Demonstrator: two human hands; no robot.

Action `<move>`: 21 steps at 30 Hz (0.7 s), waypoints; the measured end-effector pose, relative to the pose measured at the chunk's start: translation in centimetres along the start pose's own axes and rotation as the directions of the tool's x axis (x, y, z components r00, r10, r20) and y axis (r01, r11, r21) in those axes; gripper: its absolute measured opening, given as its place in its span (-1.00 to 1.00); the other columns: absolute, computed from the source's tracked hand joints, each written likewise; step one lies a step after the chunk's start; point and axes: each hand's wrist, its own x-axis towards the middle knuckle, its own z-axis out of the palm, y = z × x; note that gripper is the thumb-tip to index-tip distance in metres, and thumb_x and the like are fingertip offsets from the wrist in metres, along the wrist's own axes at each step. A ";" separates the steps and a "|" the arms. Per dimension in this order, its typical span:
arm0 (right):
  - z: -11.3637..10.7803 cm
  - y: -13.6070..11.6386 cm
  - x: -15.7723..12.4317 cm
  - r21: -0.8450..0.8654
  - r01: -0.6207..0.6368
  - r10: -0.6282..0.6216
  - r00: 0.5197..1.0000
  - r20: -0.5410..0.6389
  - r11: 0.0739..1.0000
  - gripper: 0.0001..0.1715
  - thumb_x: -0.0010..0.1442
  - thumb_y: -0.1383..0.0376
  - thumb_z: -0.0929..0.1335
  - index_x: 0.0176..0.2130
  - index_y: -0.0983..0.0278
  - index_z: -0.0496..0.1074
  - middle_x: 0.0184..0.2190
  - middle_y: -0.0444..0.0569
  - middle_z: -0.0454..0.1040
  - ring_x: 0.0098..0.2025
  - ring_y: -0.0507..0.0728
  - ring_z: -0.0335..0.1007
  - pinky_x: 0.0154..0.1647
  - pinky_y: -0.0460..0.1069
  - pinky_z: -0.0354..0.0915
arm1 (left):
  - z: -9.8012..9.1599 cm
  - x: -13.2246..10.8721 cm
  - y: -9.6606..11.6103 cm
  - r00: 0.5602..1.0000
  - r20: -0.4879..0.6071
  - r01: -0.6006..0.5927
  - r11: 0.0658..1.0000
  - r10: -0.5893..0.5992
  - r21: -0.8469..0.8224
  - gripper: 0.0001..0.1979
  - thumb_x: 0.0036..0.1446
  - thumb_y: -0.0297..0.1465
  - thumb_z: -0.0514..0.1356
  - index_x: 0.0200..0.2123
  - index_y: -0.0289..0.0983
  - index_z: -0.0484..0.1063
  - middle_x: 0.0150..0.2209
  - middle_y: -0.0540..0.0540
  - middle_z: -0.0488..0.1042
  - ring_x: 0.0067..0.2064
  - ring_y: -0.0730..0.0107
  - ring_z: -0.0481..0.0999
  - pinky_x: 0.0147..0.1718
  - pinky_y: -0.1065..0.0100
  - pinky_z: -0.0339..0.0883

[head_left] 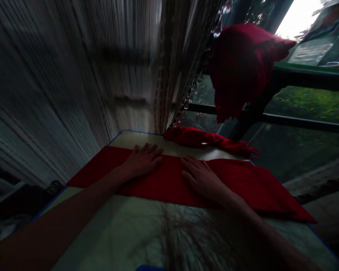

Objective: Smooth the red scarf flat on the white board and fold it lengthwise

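A long red cloth (pixel 164 180), which looks like a folded scarf, lies flat across the pale table (pixel 110 214). Its right end hangs out over the table's edge. My left hand (pixel 141 160) rests palm down on the cloth left of its middle, fingers stretched towards the far edge. Right of the middle, my right hand (pixel 202 175) is also laid flat on it with the fingers extended. Neither hand grips anything. Behind the cloth a bunched red scarf (pixel 209 138) with a fringed end lies along the table's far side.
Another red cloth (pixel 243 64) hangs at the upper right by the window bars (pixel 299 122). A striped curtain (pixel 124 75) fills the back and left. Loose dark hair (pixel 183 241) blurs the near middle of the view. The room is dim.
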 end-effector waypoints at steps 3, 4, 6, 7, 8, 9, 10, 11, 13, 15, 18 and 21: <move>-0.4 -0.5 -0.2 0.007 -0.009 0.009 1.000 -0.003 1.000 -0.23 0.49 -0.05 0.09 0.48 0.26 0.13 0.54 0.12 0.01 0.57 0.29 -0.20 0.54 0.37 -0.22 | -0.5 -0.4 1.0 0.999 -0.046 -0.013 0.999 0.014 0.041 -0.38 0.50 0.00 -0.21 0.51 0.01 0.00 0.55 -0.05 -0.15 0.56 -0.07 -0.27 0.42 -0.35 -0.39; -0.5 -0.7 -0.3 0.014 -0.004 0.004 1.000 -0.013 1.000 -0.23 0.50 -0.06 0.07 0.48 0.26 0.13 0.54 0.12 0.00 0.57 0.29 -0.21 0.54 0.38 -0.23 | -0.6 -0.7 1.5 0.998 -0.055 -0.028 0.998 0.031 0.048 -0.38 0.50 -0.01 -0.21 0.52 0.00 -0.01 0.55 -0.04 -0.15 0.56 -0.04 -0.28 0.43 -0.33 -0.40; -0.5 -1.1 -0.3 0.022 0.018 -0.017 0.999 -0.050 1.000 -0.23 0.50 -0.06 0.06 0.48 0.24 0.14 0.54 0.10 0.00 0.58 0.29 -0.22 0.54 0.39 -0.26 | -0.9 -1.1 2.4 0.996 -0.048 -0.076 0.996 0.078 0.041 -0.38 0.51 -0.01 -0.21 0.53 0.00 -0.04 0.55 -0.03 -0.16 0.56 0.00 -0.28 0.44 -0.29 -0.40; -0.5 -1.3 -0.4 0.020 0.031 -0.030 0.997 -0.065 0.999 -0.24 0.50 -0.07 0.07 0.48 0.23 0.13 0.54 0.09 0.00 0.58 0.28 -0.22 0.54 0.39 -0.27 | -0.8 -1.3 2.8 0.994 -0.036 -0.104 0.994 0.105 0.030 -0.38 0.51 0.00 -0.20 0.53 0.01 -0.06 0.55 -0.02 -0.16 0.56 0.01 -0.27 0.44 -0.28 -0.40; -0.4 -1.5 -0.4 0.013 0.042 -0.041 0.997 -0.069 0.999 -0.23 0.50 -0.07 0.08 0.48 0.23 0.13 0.54 0.10 0.01 0.58 0.29 -0.21 0.54 0.39 -0.27 | -0.7 -1.5 3.1 0.991 -0.022 -0.132 0.991 0.132 0.016 -0.37 0.50 0.01 -0.20 0.53 0.02 -0.07 0.55 -0.01 -0.16 0.56 0.01 -0.26 0.45 -0.28 -0.39; -0.3 -1.7 -0.3 0.005 0.048 -0.048 0.997 -0.063 0.999 -0.22 0.49 -0.08 0.10 0.48 0.24 0.13 0.54 0.10 0.01 0.58 0.29 -0.21 0.54 0.38 -0.27 | -0.6 -1.6 3.3 0.988 -0.006 -0.156 0.988 0.156 0.002 -0.37 0.50 0.02 -0.20 0.53 0.02 -0.07 0.56 -0.01 -0.17 0.56 0.01 -0.26 0.45 -0.28 -0.39; -0.2 -1.7 -0.3 -0.003 0.050 -0.050 0.998 -0.048 0.999 -0.21 0.48 -0.10 0.10 0.48 0.25 0.13 0.53 0.11 0.02 0.58 0.29 -0.21 0.54 0.38 -0.27 | -0.4 -1.6 3.4 0.985 0.009 -0.173 0.985 0.173 -0.011 -0.36 0.50 0.04 -0.21 0.53 0.01 -0.08 0.56 -0.01 -0.18 0.56 0.00 -0.25 0.45 -0.27 -0.38; -0.1 -1.7 -0.3 -0.008 0.049 -0.049 0.998 -0.029 0.999 -0.19 0.48 -0.11 0.10 0.48 0.25 0.13 0.53 0.11 0.02 0.58 0.29 -0.21 0.55 0.37 -0.26 | -0.2 -1.6 3.5 0.983 0.022 -0.183 0.983 0.183 -0.022 -0.35 0.49 0.05 -0.21 0.53 0.01 -0.07 0.56 -0.01 -0.19 0.56 0.00 -0.25 0.45 -0.26 -0.37; -0.1 -1.6 -0.3 -0.011 0.036 -0.036 0.999 -0.004 0.999 -0.17 0.47 -0.13 0.11 0.48 0.24 0.12 0.54 0.10 0.00 0.58 0.29 -0.22 0.54 0.37 -0.25 | 0.2 -1.6 3.3 0.983 0.040 -0.179 0.983 0.181 -0.033 -0.33 0.48 0.07 -0.23 0.53 -0.01 -0.07 0.56 -0.02 -0.22 0.56 0.00 -0.25 0.45 -0.25 -0.35; -0.2 -1.2 -0.3 -0.010 0.011 -0.011 1.000 -0.003 1.000 -0.17 0.46 -0.13 0.12 0.48 0.23 0.12 0.54 0.10 0.01 0.58 0.29 -0.21 0.54 0.38 -0.23 | 0.3 -1.6 3.0 0.985 0.048 -0.165 0.986 0.166 -0.029 -0.33 0.48 0.07 -0.23 0.53 -0.02 -0.07 0.56 -0.02 -0.22 0.56 0.00 -0.24 0.45 -0.25 -0.36; -0.4 -0.5 -0.4 -0.013 -0.026 0.026 1.000 -0.008 1.000 -0.19 0.46 -0.11 0.12 0.48 0.23 0.13 0.53 0.11 0.04 0.57 0.29 -0.19 0.53 0.38 -0.20 | 0.1 -1.6 2.8 0.987 0.043 -0.152 0.988 0.152 -0.019 -0.33 0.49 0.06 -0.23 0.53 -0.02 -0.08 0.56 -0.03 -0.21 0.56 -0.01 -0.23 0.44 -0.27 -0.37; -0.3 -0.2 -0.3 -0.016 -0.035 0.035 0.999 -0.014 0.999 -0.19 0.46 -0.13 0.11 0.48 0.21 0.13 0.53 0.10 0.05 0.57 0.28 -0.19 0.53 0.37 -0.20 | 0.0 -1.6 2.9 0.988 0.044 -0.148 0.989 0.148 -0.008 -0.33 0.49 0.05 -0.21 0.53 -0.04 -0.07 0.56 -0.04 -0.20 0.56 -0.03 -0.21 0.44 -0.28 -0.35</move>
